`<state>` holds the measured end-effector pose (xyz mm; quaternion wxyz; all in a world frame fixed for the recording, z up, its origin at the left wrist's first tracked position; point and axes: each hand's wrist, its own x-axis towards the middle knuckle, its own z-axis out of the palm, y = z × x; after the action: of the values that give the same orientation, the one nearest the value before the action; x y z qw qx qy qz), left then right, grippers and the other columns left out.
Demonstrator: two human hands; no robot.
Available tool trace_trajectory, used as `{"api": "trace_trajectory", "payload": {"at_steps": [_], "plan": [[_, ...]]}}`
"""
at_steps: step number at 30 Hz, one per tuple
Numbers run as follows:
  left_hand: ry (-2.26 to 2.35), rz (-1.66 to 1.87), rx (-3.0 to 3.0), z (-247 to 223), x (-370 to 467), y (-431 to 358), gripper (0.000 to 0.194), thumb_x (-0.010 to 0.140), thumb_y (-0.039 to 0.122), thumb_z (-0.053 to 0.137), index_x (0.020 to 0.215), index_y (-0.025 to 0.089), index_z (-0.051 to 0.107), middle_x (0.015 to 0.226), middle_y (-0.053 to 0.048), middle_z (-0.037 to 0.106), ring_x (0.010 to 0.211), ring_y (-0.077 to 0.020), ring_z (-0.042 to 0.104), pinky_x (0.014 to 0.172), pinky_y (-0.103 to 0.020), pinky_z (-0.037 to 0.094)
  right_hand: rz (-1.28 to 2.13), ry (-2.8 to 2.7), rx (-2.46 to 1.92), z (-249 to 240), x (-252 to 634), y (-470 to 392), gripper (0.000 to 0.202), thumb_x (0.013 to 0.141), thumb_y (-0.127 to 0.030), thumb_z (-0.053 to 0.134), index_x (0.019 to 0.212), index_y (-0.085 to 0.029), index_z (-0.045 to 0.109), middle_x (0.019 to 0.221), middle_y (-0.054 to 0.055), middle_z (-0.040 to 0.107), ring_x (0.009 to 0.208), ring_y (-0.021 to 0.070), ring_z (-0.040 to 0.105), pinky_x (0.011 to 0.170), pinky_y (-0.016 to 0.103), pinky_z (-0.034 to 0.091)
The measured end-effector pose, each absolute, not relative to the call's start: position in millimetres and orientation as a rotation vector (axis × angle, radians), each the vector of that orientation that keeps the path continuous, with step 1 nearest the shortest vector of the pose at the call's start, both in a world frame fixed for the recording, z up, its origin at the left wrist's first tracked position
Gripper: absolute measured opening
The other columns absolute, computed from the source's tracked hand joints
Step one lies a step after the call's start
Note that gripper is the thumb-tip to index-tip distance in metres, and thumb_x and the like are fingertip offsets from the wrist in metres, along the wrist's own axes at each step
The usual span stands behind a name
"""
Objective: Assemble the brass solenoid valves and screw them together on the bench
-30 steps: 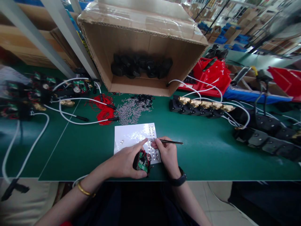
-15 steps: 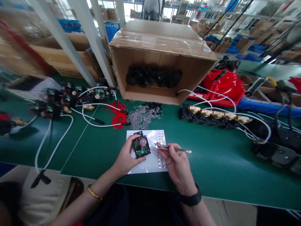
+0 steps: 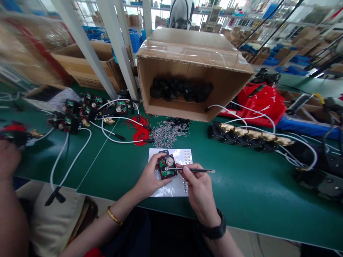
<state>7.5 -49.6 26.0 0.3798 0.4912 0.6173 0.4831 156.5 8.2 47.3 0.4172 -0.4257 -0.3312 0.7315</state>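
My left hand (image 3: 150, 177) grips a small black housing with its open side up, showing a green circuit board (image 3: 164, 174) and a round metallic disc (image 3: 169, 162). In my right hand (image 3: 199, 185) are slim tweezers (image 3: 197, 170), held almost level between thumb and fingers. Their tip reaches over the circuit board, at a small shiny round piece (image 3: 167, 168); whether they pinch it I cannot tell. Under both hands lies a white sheet (image 3: 175, 191) with rows of small shiny round pieces (image 3: 187, 157) along its right side.
Behind the sheet are a heap of small screws (image 3: 167, 134) and red wires (image 3: 141, 135). A cardboard box (image 3: 193, 43) holds black parts. Assembled units with brass fittings (image 3: 254, 135) stand right; open units with white cables (image 3: 66, 121) lie left. Another person's hand (image 3: 9, 157) is at far left.
My right hand has brought the tweezers left, from above the sheet to over the circuit board. Another person's arm has come into view at far left. The whole view has shifted slightly.
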Motion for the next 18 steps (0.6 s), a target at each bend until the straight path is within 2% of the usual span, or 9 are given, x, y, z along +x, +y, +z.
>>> {"api": "trace_trajectory", "payload": {"at_steps": [18], "plan": [[1.576, 1.243, 1.251, 25.5, 9.3, -47.5, 0.065, 0.065, 0.020, 0.072, 0.121, 0.021, 0.038, 0.123, -0.010, 0.049, 0.114, -0.0268, 0.049, 0.099, -0.044, 0.039, 1.769, -0.880, -1.116, 49.2, 153.1, 6.6, 0.027, 0.063, -0.032, 0.077, 0.071, -0.016, 0.058, 0.084, 0.008, 0.070, 0.080, 0.0189, 0.063, 0.077, 0.032, 0.045]]}}
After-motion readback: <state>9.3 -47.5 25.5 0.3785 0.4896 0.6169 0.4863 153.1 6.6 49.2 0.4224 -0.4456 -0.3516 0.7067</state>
